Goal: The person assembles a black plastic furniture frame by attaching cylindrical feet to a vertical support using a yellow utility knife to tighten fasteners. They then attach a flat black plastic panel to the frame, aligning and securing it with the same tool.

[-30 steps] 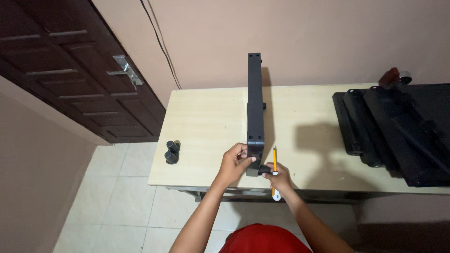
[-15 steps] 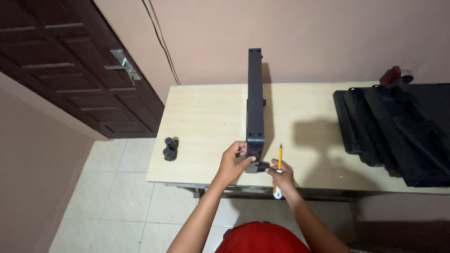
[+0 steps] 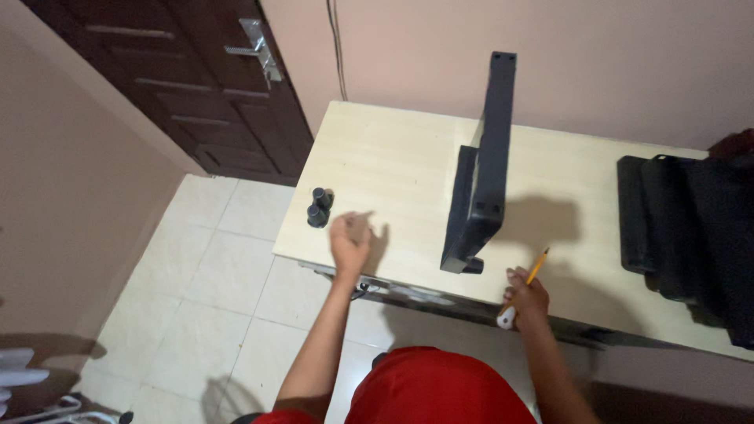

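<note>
Near the front left corner of the pale wooden table (image 3: 408,157), the left hand (image 3: 349,239) hovered over the tabletop with its fingers loosely spread and nothing in them, a short way right of two small black cylindrical pieces (image 3: 318,208) that stood close together at the table's left edge. Toward the middle of the table, a long black metal frame piece (image 3: 483,169) stood on its edge, running from the wall side down to the front edge, where its lower end carried a short bracket with small holes. Just right of that lower end, at the table's front edge, the right hand (image 3: 526,298) was closed around a yellow pencil (image 3: 536,269), its tip pointing up and away across the tabletop, and a small white object showed under the same fingers; what that object was could not be told. Well to the right on the table lay a stack of flat black panels (image 3: 683,228), reaching the right border of the view. Left of the table stood a dark brown door (image 3: 196,86) with a metal handle, above a floor of pale tiles (image 3: 220,298)
</note>
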